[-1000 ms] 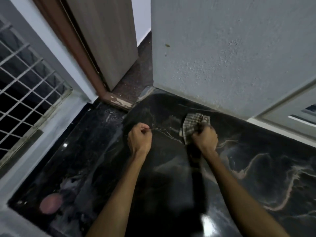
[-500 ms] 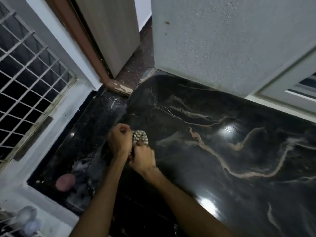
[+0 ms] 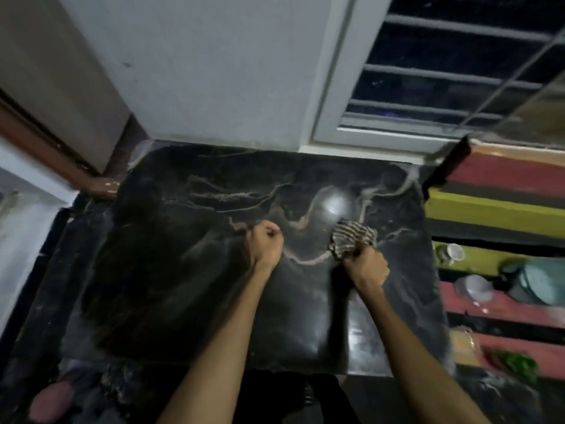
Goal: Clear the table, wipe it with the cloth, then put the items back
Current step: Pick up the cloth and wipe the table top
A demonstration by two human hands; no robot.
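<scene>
Wiping step in hand, by the look of it; the black marble-veined stone tabletop [image 3: 189, 286] carries nothing but the two hands and the cloth; the right hand [image 3: 365, 267] is closed in a fist around a bunched brown-and-cream striped cloth [image 3: 351, 240], which sticks out ahead of the knuckles, toward the wall, and is pressed down on the stone in the right half of the slab, just short of the bright lamp glare; the left hand [image 3: 266, 243] is curled into a loose fist, holding nothing that can be seen, knuckles resting on or just above the stone near the middle, well apart from the cloth; the cloth lies to the right of the left hand and is wholly the right hand's affair; it has no clear long axis, being wadded, though its loose edge fans to the right, toward the table's right edge; the relation that matters: the larger unwiped-looking stretch lies to the left and toward the person, so the coming stroke likely runs leftward or back across the slab, with the left fist in its path; the cleared items, a white cup [image 3: 454, 251] and a pale bowl [image 3: 475, 287] among them, sit blurred on the striped red, yellow and black mat [image 3: 501, 209] off the right edge, nearer the right hand for the later putting back.
</scene>
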